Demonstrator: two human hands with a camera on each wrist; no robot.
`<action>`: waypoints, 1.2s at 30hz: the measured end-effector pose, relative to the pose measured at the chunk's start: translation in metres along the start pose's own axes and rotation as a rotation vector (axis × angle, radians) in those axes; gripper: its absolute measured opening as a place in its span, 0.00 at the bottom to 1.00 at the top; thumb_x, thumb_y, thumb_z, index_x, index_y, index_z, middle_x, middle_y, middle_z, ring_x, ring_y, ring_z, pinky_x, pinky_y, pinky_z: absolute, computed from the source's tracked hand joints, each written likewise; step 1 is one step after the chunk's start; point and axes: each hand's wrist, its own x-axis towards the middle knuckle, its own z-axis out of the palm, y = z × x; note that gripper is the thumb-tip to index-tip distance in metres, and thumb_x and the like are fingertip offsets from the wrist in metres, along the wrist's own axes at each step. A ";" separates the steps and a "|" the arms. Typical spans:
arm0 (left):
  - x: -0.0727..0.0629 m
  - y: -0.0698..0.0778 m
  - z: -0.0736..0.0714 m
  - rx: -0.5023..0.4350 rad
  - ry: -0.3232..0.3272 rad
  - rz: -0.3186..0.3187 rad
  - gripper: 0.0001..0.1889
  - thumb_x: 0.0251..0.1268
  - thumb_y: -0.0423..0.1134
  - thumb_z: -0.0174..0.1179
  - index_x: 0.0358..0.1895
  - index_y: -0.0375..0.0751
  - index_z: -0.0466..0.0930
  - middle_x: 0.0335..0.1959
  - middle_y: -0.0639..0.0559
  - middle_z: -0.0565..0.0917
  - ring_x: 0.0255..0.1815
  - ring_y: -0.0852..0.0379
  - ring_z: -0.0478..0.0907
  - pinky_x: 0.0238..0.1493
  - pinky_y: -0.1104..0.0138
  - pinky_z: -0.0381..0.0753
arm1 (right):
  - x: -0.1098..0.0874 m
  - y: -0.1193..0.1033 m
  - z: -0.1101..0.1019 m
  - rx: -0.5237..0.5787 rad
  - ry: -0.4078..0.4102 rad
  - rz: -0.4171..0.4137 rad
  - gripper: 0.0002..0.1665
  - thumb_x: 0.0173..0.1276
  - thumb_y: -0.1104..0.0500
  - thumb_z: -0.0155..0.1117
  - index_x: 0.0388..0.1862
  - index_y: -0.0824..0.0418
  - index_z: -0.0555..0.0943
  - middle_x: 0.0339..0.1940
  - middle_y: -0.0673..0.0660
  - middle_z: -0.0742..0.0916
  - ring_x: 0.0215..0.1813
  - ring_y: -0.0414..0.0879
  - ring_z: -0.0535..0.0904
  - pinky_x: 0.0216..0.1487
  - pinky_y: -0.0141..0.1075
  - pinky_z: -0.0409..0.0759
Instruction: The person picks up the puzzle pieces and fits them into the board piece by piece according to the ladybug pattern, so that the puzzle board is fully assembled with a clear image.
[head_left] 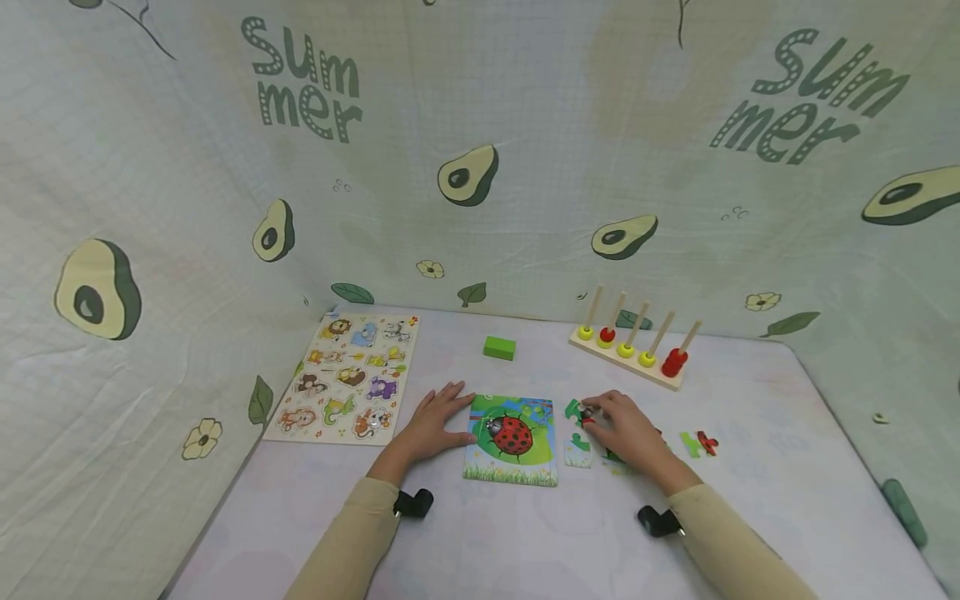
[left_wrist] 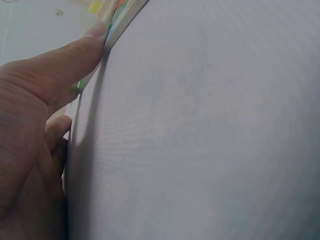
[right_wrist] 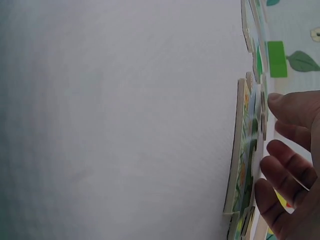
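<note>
In the head view a square ladybug picture board (head_left: 512, 438) lies in the middle of the table. My left hand (head_left: 431, 427) rests at its left side, thumb on the near part of the edge and fingers spread toward the far corner. My right hand (head_left: 628, 432) is to the right of the board. Its thumb and index finger touch a green, red and black jigsaw piece (head_left: 574, 410) from above. In the right wrist view, the thumb (right_wrist: 285, 104) stands right at a flat piece (right_wrist: 264, 120), other fingers loosely bent. More pieces lie partly hidden under this hand.
Below the touched piece lies a grass-printed jigsaw piece (head_left: 577, 454). Other loose pieces (head_left: 699, 444) are farther right. A green block (head_left: 499, 347) stands behind the board, an animal puzzle board (head_left: 341, 379) at left, and a peg stacker (head_left: 628, 358) with red and yellow beads at back right.
</note>
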 end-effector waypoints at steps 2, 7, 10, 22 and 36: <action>0.000 0.000 0.000 0.005 -0.001 -0.004 0.41 0.62 0.57 0.70 0.78 0.52 0.66 0.82 0.50 0.56 0.84 0.50 0.44 0.83 0.52 0.36 | 0.000 0.000 0.000 -0.001 -0.002 0.003 0.25 0.70 0.54 0.71 0.64 0.57 0.82 0.54 0.57 0.82 0.48 0.47 0.76 0.48 0.45 0.79; 0.001 0.000 0.001 0.012 -0.002 -0.005 0.41 0.62 0.57 0.70 0.78 0.52 0.66 0.82 0.51 0.56 0.84 0.50 0.44 0.83 0.52 0.36 | 0.001 -0.001 0.000 -0.025 -0.011 0.011 0.26 0.69 0.52 0.71 0.64 0.57 0.81 0.53 0.57 0.82 0.48 0.48 0.76 0.47 0.46 0.79; 0.000 0.000 0.000 0.010 -0.002 -0.003 0.41 0.62 0.57 0.70 0.78 0.52 0.66 0.82 0.50 0.56 0.84 0.50 0.44 0.83 0.52 0.36 | 0.003 -0.002 0.001 -0.053 -0.011 0.007 0.27 0.69 0.50 0.71 0.64 0.58 0.81 0.51 0.56 0.82 0.47 0.48 0.76 0.47 0.46 0.79; 0.001 -0.002 0.001 0.003 -0.010 0.002 0.42 0.62 0.58 0.69 0.78 0.52 0.65 0.83 0.51 0.55 0.84 0.50 0.43 0.83 0.53 0.35 | 0.009 -0.008 -0.001 -0.032 -0.047 0.025 0.31 0.68 0.52 0.72 0.67 0.62 0.78 0.44 0.55 0.80 0.41 0.45 0.73 0.42 0.43 0.77; 0.000 -0.002 0.000 0.006 -0.014 0.006 0.42 0.62 0.58 0.69 0.78 0.52 0.65 0.83 0.50 0.55 0.84 0.50 0.43 0.83 0.53 0.35 | 0.009 -0.009 0.000 0.040 -0.031 0.011 0.24 0.67 0.57 0.73 0.61 0.60 0.81 0.47 0.55 0.79 0.44 0.46 0.75 0.45 0.44 0.78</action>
